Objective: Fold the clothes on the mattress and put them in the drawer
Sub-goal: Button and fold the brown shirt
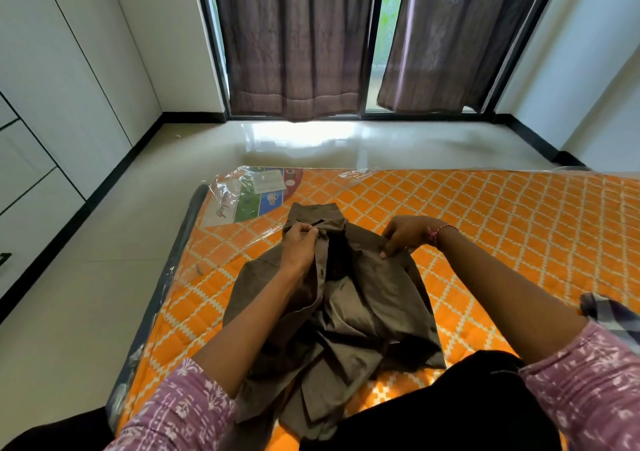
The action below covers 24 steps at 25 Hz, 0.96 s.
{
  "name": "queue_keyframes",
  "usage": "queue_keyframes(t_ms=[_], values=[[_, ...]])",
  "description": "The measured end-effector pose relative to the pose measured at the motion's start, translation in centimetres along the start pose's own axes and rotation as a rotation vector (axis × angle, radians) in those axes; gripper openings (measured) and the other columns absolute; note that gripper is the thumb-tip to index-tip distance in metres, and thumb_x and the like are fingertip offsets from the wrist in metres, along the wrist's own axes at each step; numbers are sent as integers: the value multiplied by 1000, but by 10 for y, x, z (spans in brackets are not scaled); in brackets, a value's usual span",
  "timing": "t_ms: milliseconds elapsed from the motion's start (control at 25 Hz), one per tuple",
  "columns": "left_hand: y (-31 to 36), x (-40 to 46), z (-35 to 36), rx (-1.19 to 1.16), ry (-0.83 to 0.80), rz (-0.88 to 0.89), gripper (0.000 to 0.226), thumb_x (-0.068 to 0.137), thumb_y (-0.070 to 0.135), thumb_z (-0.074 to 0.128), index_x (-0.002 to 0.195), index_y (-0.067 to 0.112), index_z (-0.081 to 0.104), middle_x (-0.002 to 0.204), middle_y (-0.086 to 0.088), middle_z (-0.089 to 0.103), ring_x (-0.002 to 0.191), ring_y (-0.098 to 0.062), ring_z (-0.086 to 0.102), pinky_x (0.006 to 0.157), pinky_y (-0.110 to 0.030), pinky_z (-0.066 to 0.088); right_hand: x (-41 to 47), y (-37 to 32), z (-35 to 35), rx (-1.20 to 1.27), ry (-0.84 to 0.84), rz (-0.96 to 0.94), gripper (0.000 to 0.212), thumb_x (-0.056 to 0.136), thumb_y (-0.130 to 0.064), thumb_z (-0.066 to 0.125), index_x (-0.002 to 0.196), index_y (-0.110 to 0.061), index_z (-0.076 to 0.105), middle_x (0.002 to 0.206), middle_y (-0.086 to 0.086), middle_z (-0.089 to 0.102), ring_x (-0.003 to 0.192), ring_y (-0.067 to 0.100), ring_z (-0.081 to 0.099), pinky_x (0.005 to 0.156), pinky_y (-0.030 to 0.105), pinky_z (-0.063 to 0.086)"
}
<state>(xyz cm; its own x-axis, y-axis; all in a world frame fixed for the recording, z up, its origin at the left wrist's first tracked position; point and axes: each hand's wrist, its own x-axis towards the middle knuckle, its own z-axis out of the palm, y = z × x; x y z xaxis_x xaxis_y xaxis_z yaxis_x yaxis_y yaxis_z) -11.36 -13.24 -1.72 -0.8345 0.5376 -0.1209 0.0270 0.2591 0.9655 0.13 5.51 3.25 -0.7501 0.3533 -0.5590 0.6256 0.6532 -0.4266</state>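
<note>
Brown shirt [363, 298] lies crumpled on the orange mattress [502, 229], near its label corner. Left hand [299, 244] pinches the collar edge; right hand [405, 234] pinches the shoulder.

At your 3 o'clock, a checked cloth [613, 315] is cut off by the frame edge. At 11 o'clock, the mattress label [258, 192] print is too small to read. Your forearms hide parts of the brown shirt [374, 291].
</note>
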Motion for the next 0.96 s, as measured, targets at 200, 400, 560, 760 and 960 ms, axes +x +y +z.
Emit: queue_keyframes(t_ms=[200, 400, 560, 760, 960], values=[[3, -9, 11, 42, 7, 88, 11, 99, 15, 45, 95, 9, 53, 92, -6, 59, 82, -15, 52, 63, -21, 39, -14, -11, -18, -180, 517, -21, 33, 95, -25, 53, 78, 3, 59, 72, 15, 51, 71, 24, 45, 53, 31, 24], [14, -14, 16, 162, 43, 276, 2, 93, 11, 56, 92, 10, 58, 86, -3, 62, 80, -13, 58, 67, -23, 44, -28, -41, 57, 69, 1057, -71, 20, 91, -22, 58, 82, -4, 59, 77, 18, 62, 74, 34, 56, 57, 32, 27], [-2, -28, 13, 525, 14, 404, 4, 85, 8, 59, 84, 10, 62, 79, -8, 67, 75, -21, 62, 61, -25, 39, -16, -54, 116, 554, 814, 102, 32, 90, -20, 59, 60, -14, 52, 58, 4, 52, 59, 26, 50, 48, 27, 27], [-19, -40, 11, 471, 3, 404, 9, 87, 11, 63, 94, 7, 67, 84, -4, 67, 76, -12, 59, 66, -23, 45, -13, -67, 127, 1373, 491, 160, 27, 90, -23, 64, 67, -10, 68, 64, 11, 65, 59, 23, 60, 57, 28, 47], [-21, -43, 7, -18, -67, 74, 17, 93, 3, 49, 108, 8, 58, 80, -4, 58, 70, -11, 56, 59, -18, 49, -16, -63, 131, 1481, 447, 11, 15, 89, -9, 63, 98, 2, 68, 81, 11, 70, 64, 17, 68, 53, 24, 55]])
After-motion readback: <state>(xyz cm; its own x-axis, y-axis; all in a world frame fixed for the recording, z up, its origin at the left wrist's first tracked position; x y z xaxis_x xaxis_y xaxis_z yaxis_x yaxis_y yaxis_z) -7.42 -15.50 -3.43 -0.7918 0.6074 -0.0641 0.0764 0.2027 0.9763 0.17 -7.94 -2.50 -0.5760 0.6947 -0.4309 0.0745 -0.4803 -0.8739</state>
